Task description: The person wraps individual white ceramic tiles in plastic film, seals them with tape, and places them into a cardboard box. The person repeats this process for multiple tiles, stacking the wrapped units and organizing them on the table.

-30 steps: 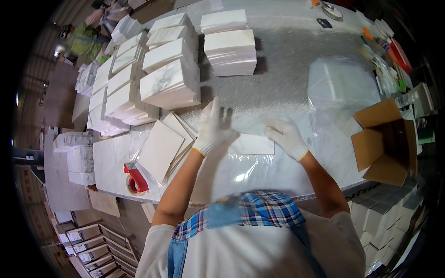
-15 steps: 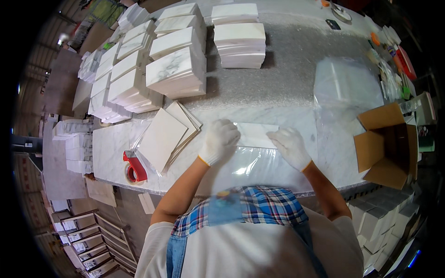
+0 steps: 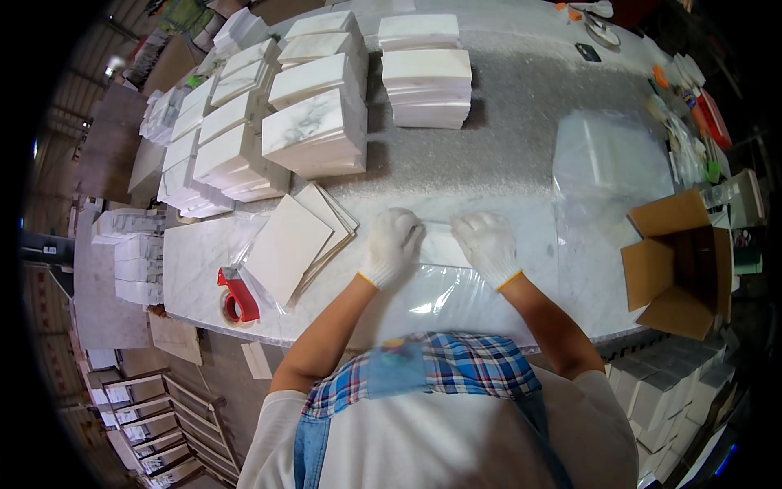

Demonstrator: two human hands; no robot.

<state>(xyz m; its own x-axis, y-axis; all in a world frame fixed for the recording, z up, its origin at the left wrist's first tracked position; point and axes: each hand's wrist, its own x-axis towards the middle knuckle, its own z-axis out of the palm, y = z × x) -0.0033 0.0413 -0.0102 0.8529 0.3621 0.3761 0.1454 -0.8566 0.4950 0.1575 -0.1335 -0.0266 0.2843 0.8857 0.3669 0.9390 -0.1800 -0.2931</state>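
A white marble tile (image 3: 444, 244) with faint grey veins lies flat on the tabletop in front of me. My left hand (image 3: 394, 241), in a white knit glove, curls its fingers over the tile's left end. At the other end my right hand (image 3: 485, 244), gloved the same way, has its fingers bent down on the tile. Clear plastic film (image 3: 444, 292) spreads from the tile's near edge toward me, shiny and creased. Whether the tile is inside the film I cannot tell. Both sets of fingertips are partly hidden.
Flat pale sheets (image 3: 285, 248) lie fanned to the left, near a red tape dispenser (image 3: 238, 295). Tall stacks of marble tiles (image 3: 314, 138) stand behind. On the right are a pile of clear plastic bags (image 3: 607, 151) and an open cardboard box (image 3: 652, 271).
My right hand has moved left along the tile, closer to my left hand, and now covers its right end. My left hand stays at the left end.
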